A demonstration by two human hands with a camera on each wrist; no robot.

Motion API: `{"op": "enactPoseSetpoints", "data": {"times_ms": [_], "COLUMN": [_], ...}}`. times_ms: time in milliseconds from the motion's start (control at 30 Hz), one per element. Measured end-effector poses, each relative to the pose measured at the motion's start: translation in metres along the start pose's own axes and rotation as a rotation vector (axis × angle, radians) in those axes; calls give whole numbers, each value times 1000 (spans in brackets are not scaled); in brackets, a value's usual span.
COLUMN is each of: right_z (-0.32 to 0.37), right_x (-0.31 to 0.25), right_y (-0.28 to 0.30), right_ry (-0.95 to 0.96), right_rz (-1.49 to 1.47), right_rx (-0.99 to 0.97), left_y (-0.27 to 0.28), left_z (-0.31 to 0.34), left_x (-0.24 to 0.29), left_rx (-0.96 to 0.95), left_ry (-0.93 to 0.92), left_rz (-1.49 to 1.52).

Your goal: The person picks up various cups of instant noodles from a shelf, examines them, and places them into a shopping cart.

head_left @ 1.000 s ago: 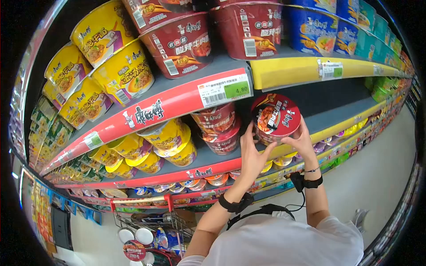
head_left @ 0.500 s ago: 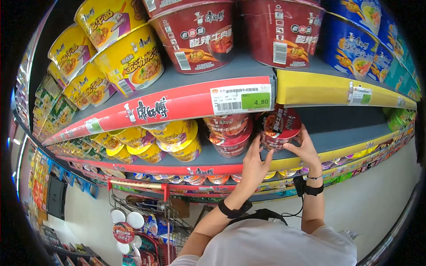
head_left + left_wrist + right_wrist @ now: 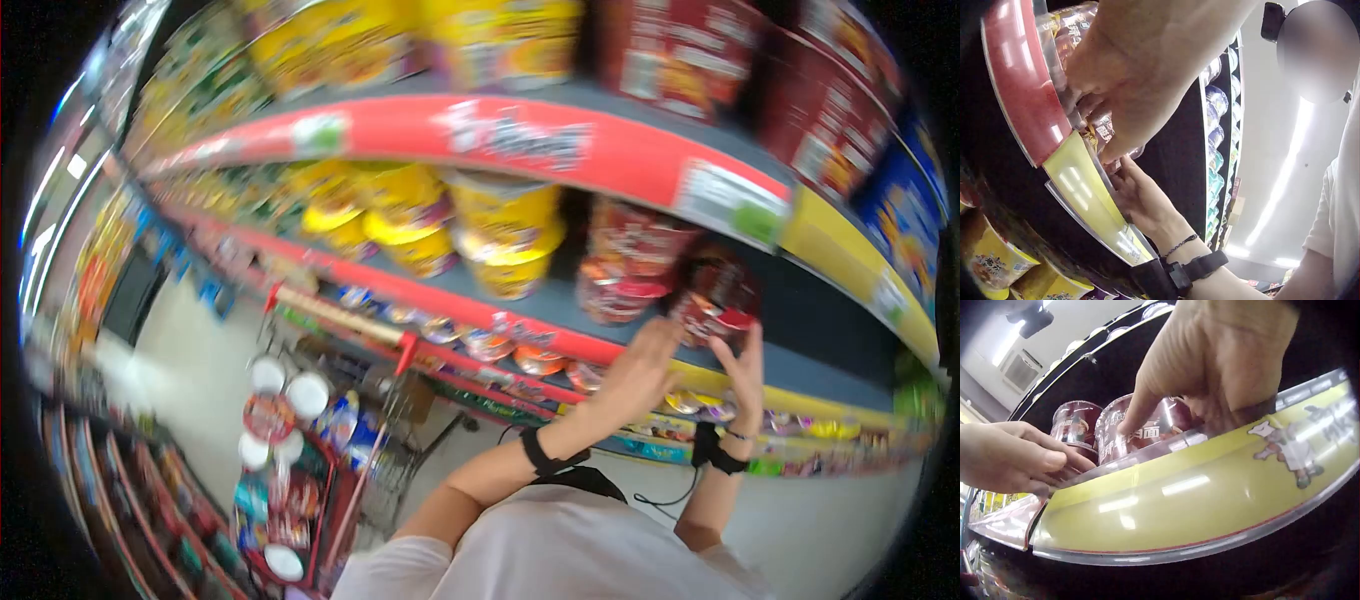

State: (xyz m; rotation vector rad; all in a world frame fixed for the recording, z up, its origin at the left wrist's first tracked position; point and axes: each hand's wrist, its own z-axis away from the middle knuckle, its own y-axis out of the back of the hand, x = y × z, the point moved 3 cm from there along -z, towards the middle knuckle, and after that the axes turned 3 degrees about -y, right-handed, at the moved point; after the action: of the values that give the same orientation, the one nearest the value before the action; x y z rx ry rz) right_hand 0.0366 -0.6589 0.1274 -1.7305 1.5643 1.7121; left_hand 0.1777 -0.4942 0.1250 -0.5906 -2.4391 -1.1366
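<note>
A dark red instant noodle bowl (image 3: pixel 712 305) stands upright on the lower shelf, next to a stack of red noodle bowls (image 3: pixel 625 262). My right hand (image 3: pixel 742 370) holds its near right side; in the right wrist view the thumb presses the front of the bowl (image 3: pixel 1163 419) and the other fingers go down behind the clear shelf lip. My left hand (image 3: pixel 640 372) is at its left, fingers stretched towards its base; in the right wrist view the left hand (image 3: pixel 1019 453) looks nearly flat, its fingertips partly hidden by the lip.
Above hangs the upper shelf edge, with a red strip (image 3: pixel 590 150) and a yellow strip (image 3: pixel 850 250). Yellow noodle bowls (image 3: pixel 505 235) stand left along the lower shelf. A shopping cart (image 3: pixel 345 375) with bowls and packets is at the lower left, beside the shelving.
The red bowl has moved from in front of the shelf back onto it, beside the stack. My left hand has loosened from its side. The head view has swung left and is blurred.
</note>
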Motion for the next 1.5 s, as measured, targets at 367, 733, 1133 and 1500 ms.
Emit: {"op": "enactPoseSetpoints", "data": {"times_ms": [367,733,1133,1500], "right_z": [64,172,223,210], "right_x": [-30,-196,-236,-220], "right_y": [-55,-307,-372,-382], "right_ry": [453,472,536,370], "right_rz": [78,-293,-230,-289], "right_rx": [924,-653,-1133,-1034], "left_y": [123,306,366,376], "left_z": [166,405,499,436], "left_x": [-65,-122,-149,-104], "left_rx": [287,897,719,1162], "left_ry": [416,1102,1252,1105], "left_rz": [309,-886,-942,20]}}
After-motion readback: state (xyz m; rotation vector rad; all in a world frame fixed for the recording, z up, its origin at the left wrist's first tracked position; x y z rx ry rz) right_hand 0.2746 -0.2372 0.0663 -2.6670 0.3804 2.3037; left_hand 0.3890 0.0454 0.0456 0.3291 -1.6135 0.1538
